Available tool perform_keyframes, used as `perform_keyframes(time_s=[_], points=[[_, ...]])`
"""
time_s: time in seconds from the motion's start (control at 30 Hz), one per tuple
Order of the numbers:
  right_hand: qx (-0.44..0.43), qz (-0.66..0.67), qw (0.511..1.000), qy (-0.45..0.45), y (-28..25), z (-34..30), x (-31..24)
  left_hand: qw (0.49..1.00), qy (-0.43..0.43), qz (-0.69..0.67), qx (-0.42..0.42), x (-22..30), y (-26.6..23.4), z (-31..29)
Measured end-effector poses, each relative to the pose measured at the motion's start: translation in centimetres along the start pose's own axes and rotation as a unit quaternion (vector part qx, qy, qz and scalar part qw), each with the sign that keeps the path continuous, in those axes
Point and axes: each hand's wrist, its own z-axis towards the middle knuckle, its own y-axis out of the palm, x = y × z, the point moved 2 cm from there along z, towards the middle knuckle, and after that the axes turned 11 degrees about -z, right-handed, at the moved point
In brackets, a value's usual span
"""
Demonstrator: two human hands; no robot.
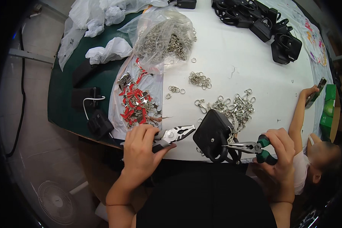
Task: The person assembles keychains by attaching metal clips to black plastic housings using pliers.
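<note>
My left hand [140,147] is closed around combination pliers [174,134] with grey-black handles, their jaws slightly apart and pointing right. My right hand [280,152] grips needle-nose pliers [250,147] with green and black handles. Their tips reach the small metal chain on a black pouch [213,130] with a black strap loop; whether they pinch a ring I cannot tell. The pouch is at the table's front edge, between the two tools. Just beyond it lies a heap of silver snap hooks [237,107].
Left of the hooks are red and silver charms [136,102]. Loose rings [200,79] and a clear bag of chain pieces [161,41] lie farther back. Black pouches [286,47] are piled at the back right. At the right edge, another person's hand [310,91] holds a phone [318,91].
</note>
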Motion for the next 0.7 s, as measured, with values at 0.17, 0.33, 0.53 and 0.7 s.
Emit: perform_keyframes(time_s=[0.17, 0.33, 0.53, 0.7], points=[[0.001, -0.023, 0.999, -0.031, 1.0, 0.7, 0.1, 0.998, -0.015, 0.026, 0.058, 0.0, 4.6, -0.9], [-0.011, 0.009, 1.000, -0.016, 1.9, 0.8, -0.4, 0.962, 0.033, -0.251, 0.103, 0.2, 3.9, -0.6], [-0.072, 0.119, 0.987, 0.080, 2.8, 0.8, -1.1, 0.912, 0.120, -0.384, 0.077, 4.7, 2.7, 2.9], [-0.028, 0.076, 0.943, 0.322, 2.9, -2.2, 3.4, 0.920, 0.065, -0.383, 0.057, 3.5, 3.4, 3.7]])
